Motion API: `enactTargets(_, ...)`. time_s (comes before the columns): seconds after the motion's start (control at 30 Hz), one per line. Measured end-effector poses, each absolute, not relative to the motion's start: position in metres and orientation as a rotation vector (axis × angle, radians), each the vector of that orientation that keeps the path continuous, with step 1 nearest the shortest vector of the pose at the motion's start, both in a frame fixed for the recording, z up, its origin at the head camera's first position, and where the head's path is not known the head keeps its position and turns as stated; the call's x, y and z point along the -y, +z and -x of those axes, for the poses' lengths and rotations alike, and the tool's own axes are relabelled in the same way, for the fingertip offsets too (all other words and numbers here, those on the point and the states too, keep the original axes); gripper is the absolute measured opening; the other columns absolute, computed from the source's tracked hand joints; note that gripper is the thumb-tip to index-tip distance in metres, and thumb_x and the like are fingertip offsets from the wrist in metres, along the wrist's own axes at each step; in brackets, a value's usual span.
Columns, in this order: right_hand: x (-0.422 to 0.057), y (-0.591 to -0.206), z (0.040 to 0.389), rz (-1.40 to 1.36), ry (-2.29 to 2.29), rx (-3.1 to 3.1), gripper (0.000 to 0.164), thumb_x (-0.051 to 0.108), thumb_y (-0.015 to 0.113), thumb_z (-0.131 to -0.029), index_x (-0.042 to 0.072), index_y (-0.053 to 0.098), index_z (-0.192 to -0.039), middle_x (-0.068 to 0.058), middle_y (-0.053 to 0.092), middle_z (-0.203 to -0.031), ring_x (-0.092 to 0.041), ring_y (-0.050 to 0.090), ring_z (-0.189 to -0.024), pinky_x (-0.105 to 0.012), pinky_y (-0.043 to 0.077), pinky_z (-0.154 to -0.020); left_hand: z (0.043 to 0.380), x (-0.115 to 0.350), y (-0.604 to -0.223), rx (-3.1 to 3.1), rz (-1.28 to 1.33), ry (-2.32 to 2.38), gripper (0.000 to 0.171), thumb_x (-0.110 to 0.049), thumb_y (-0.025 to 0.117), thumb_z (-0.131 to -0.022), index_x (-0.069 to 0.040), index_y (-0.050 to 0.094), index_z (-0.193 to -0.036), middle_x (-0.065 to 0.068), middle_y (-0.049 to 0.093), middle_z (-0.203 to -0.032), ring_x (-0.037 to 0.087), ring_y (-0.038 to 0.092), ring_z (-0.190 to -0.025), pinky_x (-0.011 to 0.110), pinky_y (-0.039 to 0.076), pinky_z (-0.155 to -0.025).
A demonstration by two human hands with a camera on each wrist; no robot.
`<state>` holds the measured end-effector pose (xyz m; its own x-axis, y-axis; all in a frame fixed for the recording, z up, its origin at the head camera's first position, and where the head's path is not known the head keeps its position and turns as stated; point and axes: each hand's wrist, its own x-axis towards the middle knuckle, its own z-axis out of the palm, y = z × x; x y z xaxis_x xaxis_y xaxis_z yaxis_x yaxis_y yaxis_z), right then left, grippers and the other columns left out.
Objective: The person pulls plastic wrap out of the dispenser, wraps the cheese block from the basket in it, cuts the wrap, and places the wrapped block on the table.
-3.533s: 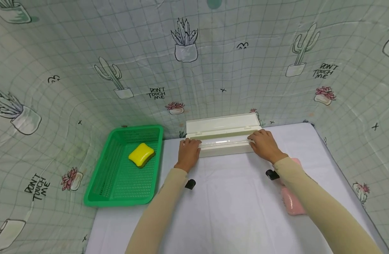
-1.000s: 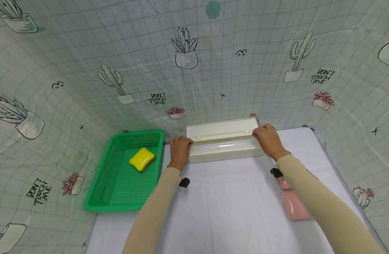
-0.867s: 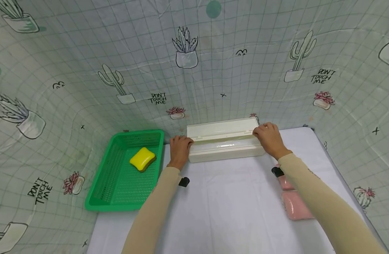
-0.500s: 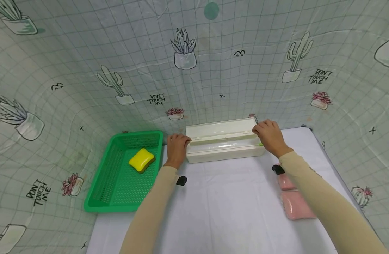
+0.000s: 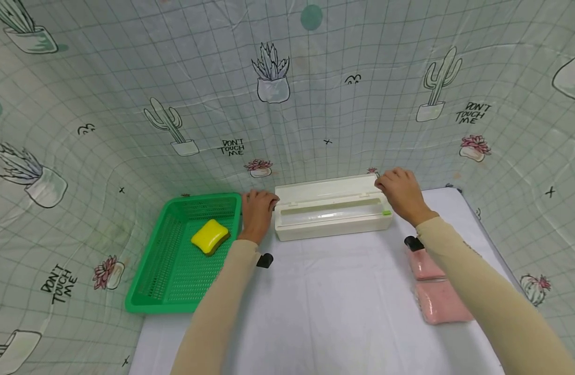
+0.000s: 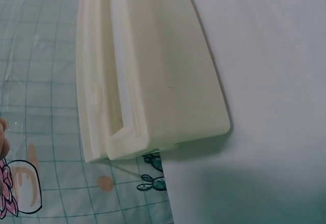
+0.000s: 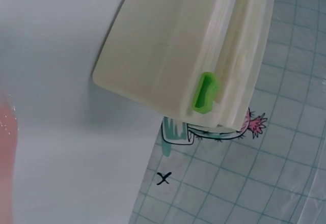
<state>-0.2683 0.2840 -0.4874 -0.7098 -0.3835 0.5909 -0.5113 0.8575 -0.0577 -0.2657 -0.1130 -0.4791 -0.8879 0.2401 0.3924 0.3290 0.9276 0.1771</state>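
A long white cling film dispenser [image 5: 332,229] stands at the table's back edge, its lid [image 5: 327,187] tipped back. Inside lies a roll of clear film [image 5: 332,212], and a green slide cutter [image 7: 206,92] sits at the right end. My left hand [image 5: 257,216] is raised beside the lid's left end, thumb and fingers pinched together. At the lid's right end my right hand [image 5: 402,195] pinches likewise. Faint glints of clear cling film [image 6: 14,126] show near my left fingertips, and a sheer film edge shows in the right wrist view; most of the sheet is too transparent to follow.
A green basket [image 5: 142,260] with a yellow sponge [image 5: 209,235] in it stands left of my left hand. Pink packets [image 5: 442,302] lie under my right forearm. A patterned cloth [image 5: 325,114] rises behind the table and at both sides.
From the roll, both hands have moved up and outward past the dispenser's ends, still pinching. The green cutter, earlier behind my right hand, now shows. The dispenser sits slightly lower in the head view.
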Motion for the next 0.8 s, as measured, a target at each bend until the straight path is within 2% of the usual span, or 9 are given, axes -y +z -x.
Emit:
enactTargets(0.43, -0.281, -0.457, 0.272, -0.626, 0.284, 2.452, 0.007, -0.001, 0.074, -0.094, -0.001, 0.072, -0.101, -0.018, 0.072, -0.097, -0.044, 0.061, -0.106, -0.062, 0.049, -0.092, 0.270, 0.120, -0.454, 2.624, 0.463, -0.365, 0.017, -0.019, 0.066, -0.104, -0.014, 0.081, -0.108, 0.005, 0.076, -0.105, 0.028, 0.059, -0.102, 0.049, 0.041, -0.101)
enactTargets(0.8, -0.280, -0.433, 0.277, -0.618, 0.260, 2.405, 0.005, -0.001, 0.073, -0.095, 0.000, 0.071, -0.100, -0.018, 0.071, -0.097, -0.043, 0.061, -0.105, -0.061, 0.048, -0.091, 0.274, 0.124, -0.431, 2.602, 0.470, -0.349, 0.017, -0.018, 0.066, -0.104, -0.014, 0.081, -0.111, 0.006, 0.076, -0.109, 0.030, 0.059, -0.103, 0.050, 0.041, -0.102)
